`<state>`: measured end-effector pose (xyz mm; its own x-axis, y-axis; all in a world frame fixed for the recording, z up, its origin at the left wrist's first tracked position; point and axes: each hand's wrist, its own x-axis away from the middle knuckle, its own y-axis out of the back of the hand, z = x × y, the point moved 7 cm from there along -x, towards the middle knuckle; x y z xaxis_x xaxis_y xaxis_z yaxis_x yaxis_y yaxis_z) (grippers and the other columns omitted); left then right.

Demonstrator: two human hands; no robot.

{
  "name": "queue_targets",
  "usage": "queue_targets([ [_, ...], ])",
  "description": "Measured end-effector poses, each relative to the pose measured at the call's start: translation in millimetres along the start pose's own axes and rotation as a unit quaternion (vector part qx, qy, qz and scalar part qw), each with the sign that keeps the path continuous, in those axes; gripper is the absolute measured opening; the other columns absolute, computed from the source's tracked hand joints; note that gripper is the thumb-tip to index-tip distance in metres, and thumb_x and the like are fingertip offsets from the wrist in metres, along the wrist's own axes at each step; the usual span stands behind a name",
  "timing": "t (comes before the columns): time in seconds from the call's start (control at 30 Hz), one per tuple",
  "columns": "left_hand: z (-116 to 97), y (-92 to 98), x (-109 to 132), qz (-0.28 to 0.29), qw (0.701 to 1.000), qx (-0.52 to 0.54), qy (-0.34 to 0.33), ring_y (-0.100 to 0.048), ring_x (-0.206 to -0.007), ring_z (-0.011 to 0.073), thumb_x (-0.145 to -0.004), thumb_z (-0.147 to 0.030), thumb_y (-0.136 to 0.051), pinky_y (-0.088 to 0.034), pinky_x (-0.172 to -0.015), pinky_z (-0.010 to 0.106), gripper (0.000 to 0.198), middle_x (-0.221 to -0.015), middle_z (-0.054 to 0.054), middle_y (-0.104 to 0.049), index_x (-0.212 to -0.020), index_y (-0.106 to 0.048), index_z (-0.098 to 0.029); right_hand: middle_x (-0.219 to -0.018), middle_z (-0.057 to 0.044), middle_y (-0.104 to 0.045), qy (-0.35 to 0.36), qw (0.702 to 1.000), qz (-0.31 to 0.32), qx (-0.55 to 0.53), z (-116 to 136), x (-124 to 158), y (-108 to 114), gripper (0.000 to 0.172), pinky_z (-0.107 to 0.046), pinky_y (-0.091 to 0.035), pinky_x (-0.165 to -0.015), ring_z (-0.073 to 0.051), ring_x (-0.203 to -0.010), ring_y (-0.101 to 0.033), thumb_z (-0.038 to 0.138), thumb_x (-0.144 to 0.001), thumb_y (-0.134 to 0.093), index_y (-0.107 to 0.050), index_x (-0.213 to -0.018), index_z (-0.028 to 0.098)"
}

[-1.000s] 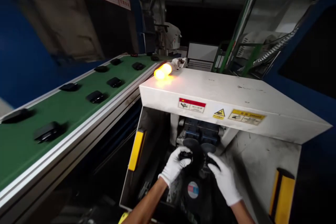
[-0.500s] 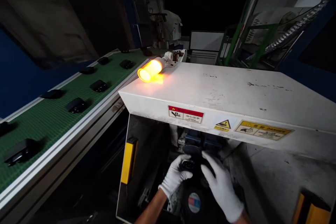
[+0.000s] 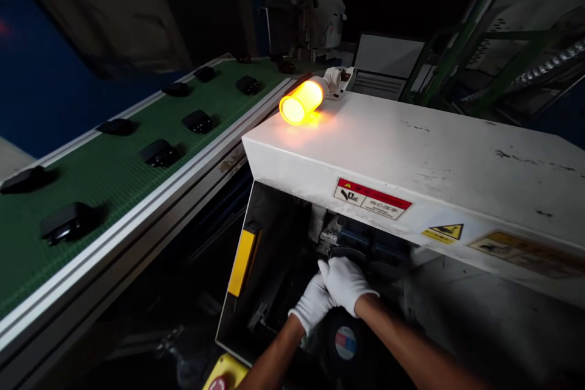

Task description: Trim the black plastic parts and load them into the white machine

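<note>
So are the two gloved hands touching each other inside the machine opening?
Touching. The head view shows the right hand lying over the left hand, gloves overlapping with no gap, under the white machine cover.

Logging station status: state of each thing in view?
warning lamp: lit amber, lying sideways on the housing
conveyor belt: loaded with black parts, spaced apart
white housing: scuffed; opening below is uncovered
left hand: gloved, inside opening
right hand: gloved, over the left; grip hidden
</note>
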<state>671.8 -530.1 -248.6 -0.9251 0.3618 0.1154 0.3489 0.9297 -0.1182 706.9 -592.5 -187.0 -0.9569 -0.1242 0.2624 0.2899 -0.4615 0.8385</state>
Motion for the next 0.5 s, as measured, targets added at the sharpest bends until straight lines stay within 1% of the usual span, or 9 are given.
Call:
queue_targets([
  [0.07, -4.7, 4.6, 13.3, -0.026, 0.999, -0.024, -0.008, -0.060, -0.093, 0.0264, -0.070, -0.049, -0.079, -0.049, -0.087, 0.036, 0.050, -0.096, 0.011, -0.069, -0.101, -0.071, -0.011, -0.086, -0.017, -0.073, 0.025, 0.999, 0.020, -0.012, -3.7, 10.0, 7.5, 0.054, -0.035, -0.047, -0.074, -0.026, -0.084, -0.069, 0.051, -0.096, -0.035, -0.073, -0.086, 0.013],
  [0.1, -5.5, 11.3, 27.3, -0.049, 0.998, -0.040, -0.007, -0.058, -0.100, 0.0266, -0.072, -0.046, -0.077, -0.047, -0.092, 0.036, 0.048, -0.104, 0.011, -0.068, -0.107, -0.069, -0.013, -0.085, -0.014, -0.073, 0.034, 0.999, 0.033, -0.019, -10.3, 19.2, 11.1, 0.057, -0.034, -0.047, -0.074, -0.024, -0.083, -0.069, 0.054, -0.096, -0.032, -0.073, -0.085, 0.015],
  [0.17, -0.5, 31.2, 71.2, -0.104, 0.991, -0.078, 0.020, -0.057, -0.101, 0.0247, -0.077, -0.042, -0.073, -0.045, -0.093, 0.033, 0.039, -0.108, 0.009, -0.066, -0.106, -0.069, -0.017, -0.085, -0.014, -0.074, 0.029, 0.998, 0.053, -0.023, -37.4, 40.6, 18.5, 0.066, -0.035, -0.047, -0.075, -0.025, -0.083, -0.069, 0.058, -0.096, -0.023, -0.073, -0.083, 0.018],
  [0.2, 5.7, 42.8, 99.9, -0.135, 0.985, -0.095, 0.048, -0.058, -0.094, 0.0230, -0.079, -0.042, -0.070, -0.046, -0.087, 0.031, 0.032, -0.101, 0.008, -0.067, -0.099, -0.070, -0.017, -0.083, -0.016, -0.073, 0.009, 0.998, 0.067, -0.019, -58.5, 49.1, 20.3, 0.070, -0.038, -0.047, -0.073, -0.027, -0.082, -0.069, 0.060, -0.094, -0.021, -0.074, -0.078, 0.019],
  [0.27, 23.3, 64.5, 164.3, -0.200, 0.965, -0.116, 0.122, -0.055, -0.074, 0.0191, -0.080, -0.047, -0.067, -0.044, -0.069, 0.027, 0.030, -0.080, 0.006, -0.065, -0.080, -0.068, -0.016, -0.092, -0.019, -0.073, -0.019, 0.995, 0.097, -0.016, -104.2, 54.4, 17.8, 0.065, -0.043, -0.048, -0.081, -0.032, -0.089, -0.069, 0.061, -0.089, -0.029, -0.077, -0.079, 0.019],
  [0.33, 42.5, 82.2, 227.1, -0.276, 0.932, -0.123, 0.198, -0.050, -0.063, 0.0169, -0.079, -0.053, -0.066, -0.039, -0.060, 0.026, 0.040, -0.067, 0.004, -0.059, -0.068, -0.062, -0.015, -0.099, -0.012, -0.074, -0.106, 0.986, 0.123, -0.042, -153.4, 47.2, 5.7, 0.055, -0.042, -0.047, -0.088, -0.030, -0.096, -0.068, 0.067, -0.082, -0.039, -0.078, -0.078, 0.028],
  [0.37, 51.4, 89.7, 253.8, -0.316, 0.913, -0.121, 0.229, -0.050, -0.063, 0.0168, -0.079, -0.057, -0.064, -0.039, -0.059, 0.026, 0.044, -0.067, 0.004, -0.058, -0.068, -0.060, -0.015, -0.100, -0.011, -0.074, -0.133, 0.980, 0.147, -0.034, -171.2, 42.6, -3.8, 0.051, -0.041, -0.047, -0.087, -0.030, -0.096, -0.067, 0.068, -0.080, -0.044, -0.078, -0.077, 0.031],
  [0.43, 68.1, 102.0, 291.5, -0.378, 0.879, -0.106, 0.272, -0.051, -0.065, 0.0175, -0.079, -0.065, -0.059, -0.039, -0.060, 0.026, 0.051, -0.069, 0.004, -0.059, -0.070, -0.058, -0.015, -0.101, -0.009, -0.074, -0.178, 0.971, 0.158, -0.016, -195.8, 36.8, -16.3, 0.041, -0.041, -0.047, -0.083, -0.028, -0.090, -0.067, 0.067, -0.078, -0.051, -0.078, -0.075, 0.036],
  [0.5, 85.0, 111.3, 306.8, -0.414, 0.857, -0.077, 0.297, -0.050, -0.060, 0.0166, -0.080, -0.074, -0.051, -0.038, -0.056, 0.026, 0.059, -0.066, 0.003, -0.057, -0.073, -0.056, -0.015, -0.097, -0.009, -0.074, -0.184, 0.971, 0.150, 0.004, -204.9, 37.9, -20.1, 0.033, -0.043, -0.048, -0.076, -0.028, -0.079, -0.068, 0.061, -0.076, -0.055, -0.077, -0.071, 0.038],
])
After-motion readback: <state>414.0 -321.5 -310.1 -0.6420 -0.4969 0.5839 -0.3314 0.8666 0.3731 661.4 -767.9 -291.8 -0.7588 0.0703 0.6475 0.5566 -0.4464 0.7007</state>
